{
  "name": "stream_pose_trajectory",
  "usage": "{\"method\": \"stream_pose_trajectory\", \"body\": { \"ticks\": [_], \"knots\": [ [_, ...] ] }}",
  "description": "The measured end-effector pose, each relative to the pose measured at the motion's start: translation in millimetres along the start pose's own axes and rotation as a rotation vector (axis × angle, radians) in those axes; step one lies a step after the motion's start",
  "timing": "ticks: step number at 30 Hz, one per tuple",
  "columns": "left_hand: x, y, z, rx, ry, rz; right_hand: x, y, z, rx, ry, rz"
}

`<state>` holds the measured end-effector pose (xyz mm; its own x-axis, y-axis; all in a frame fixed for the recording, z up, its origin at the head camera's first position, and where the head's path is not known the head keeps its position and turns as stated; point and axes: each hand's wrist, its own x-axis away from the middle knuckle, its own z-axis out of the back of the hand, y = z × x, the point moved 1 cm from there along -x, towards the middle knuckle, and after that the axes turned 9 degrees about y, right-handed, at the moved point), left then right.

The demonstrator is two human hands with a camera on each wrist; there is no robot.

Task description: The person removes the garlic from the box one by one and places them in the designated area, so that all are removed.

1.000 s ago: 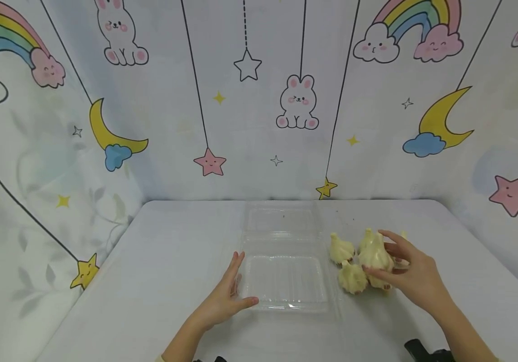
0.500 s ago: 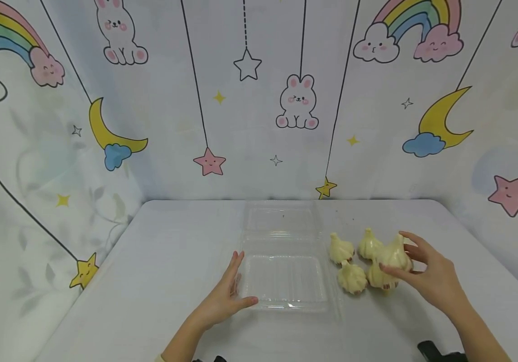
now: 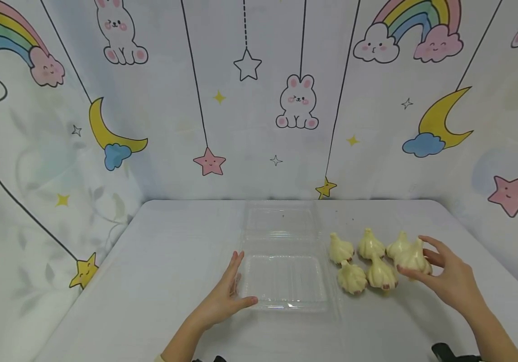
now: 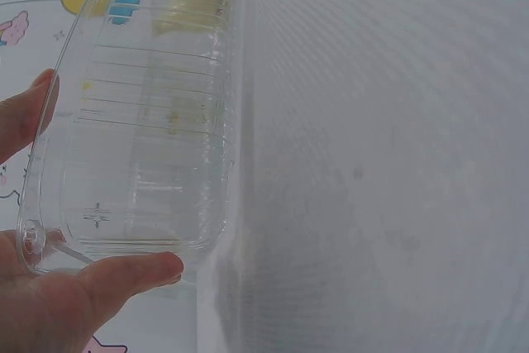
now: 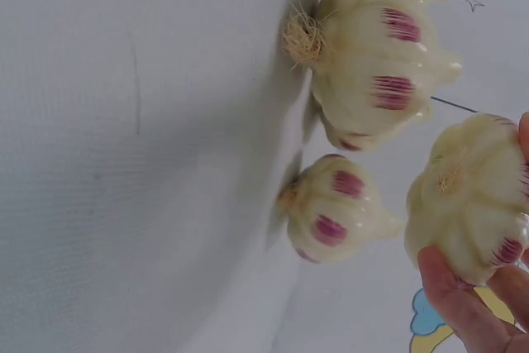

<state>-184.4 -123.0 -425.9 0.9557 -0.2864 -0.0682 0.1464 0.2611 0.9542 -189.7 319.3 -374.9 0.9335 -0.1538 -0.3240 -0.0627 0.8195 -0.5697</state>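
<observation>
My right hand (image 3: pixel 453 281) pinches a cream garlic bulb (image 3: pixel 414 259) between thumb and fingers, off the table at the right end of a group. In the right wrist view its root side (image 5: pixel 450 179) faces the camera, apart from the bulbs below. Several other garlic bulbs (image 3: pixel 381 274) with purple streaks stand close together on the table. My left hand (image 3: pixel 220 299) rests at the near left corner of a clear plastic container (image 3: pixel 286 284), thumb along the front and fingers straight against the left side. The container's lid (image 3: pixel 281 221) lies folded back, away from me.
A white cloth-covered table (image 3: pixel 150 271) carries everything. Behind it hangs a printed backdrop (image 3: pixel 250 125) with rabbits, stars and moons. A black object (image 3: pixel 449 352) shows below my right wrist. A few dark specks lie on the cloth beyond the bulbs.
My right hand has carried the held garlic bulb rightward across the group, uncovering the bulbs behind it. My left hand and the container have stayed in place.
</observation>
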Motion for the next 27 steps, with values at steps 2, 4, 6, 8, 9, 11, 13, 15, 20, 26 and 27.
{"method": "stream_pose_trajectory", "body": {
  "ticks": [2, 4, 6, 8, 9, 11, 13, 15, 20, 26, 27],
  "knots": [
    [0.1, -0.1, 0.0, 0.000, 0.001, 0.000, -0.3, 3, 0, 0.001, 0.001, 0.004],
    [0.3, -0.1, 0.1, 0.001, 0.000, 0.002, -0.1, 6, 0, 0.001, -0.005, 0.007],
    [0.3, 0.1, 0.0, 0.001, 0.000, 0.001, 0.0, 9, -1, 0.003, -0.010, 0.013],
    [0.4, 0.3, 0.2, 0.003, 0.000, 0.001, -0.4, 12, -3, 0.010, -0.013, 0.022],
    [0.4, 0.3, 0.2, 0.002, 0.001, 0.002, -0.6, 14, -4, 0.012, -0.015, 0.025],
    [0.4, 0.5, 0.4, 0.002, 0.002, -0.002, -1.5, 16, -6, 0.013, -0.015, 0.032],
    [0.6, 0.5, 0.5, 0.003, 0.000, -0.002, -2.2, 18, -7, 0.007, -0.022, 0.041],
    [0.8, 0.4, 0.6, 0.004, -0.002, -0.005, -2.9, 20, -9, -0.001, -0.033, 0.051],
    [1.0, 0.5, 0.9, 0.009, -0.005, -0.003, -4.8, 24, -12, 0.012, -0.074, 0.060],
    [0.9, 0.9, 0.9, 0.009, -0.003, 0.002, -7.0, 25, -15, 0.041, -0.131, 0.018],
    [0.9, 1.0, 0.8, 0.011, -0.006, 0.001, -7.4, 25, -15, 0.043, -0.133, 0.014]
  ]
}}
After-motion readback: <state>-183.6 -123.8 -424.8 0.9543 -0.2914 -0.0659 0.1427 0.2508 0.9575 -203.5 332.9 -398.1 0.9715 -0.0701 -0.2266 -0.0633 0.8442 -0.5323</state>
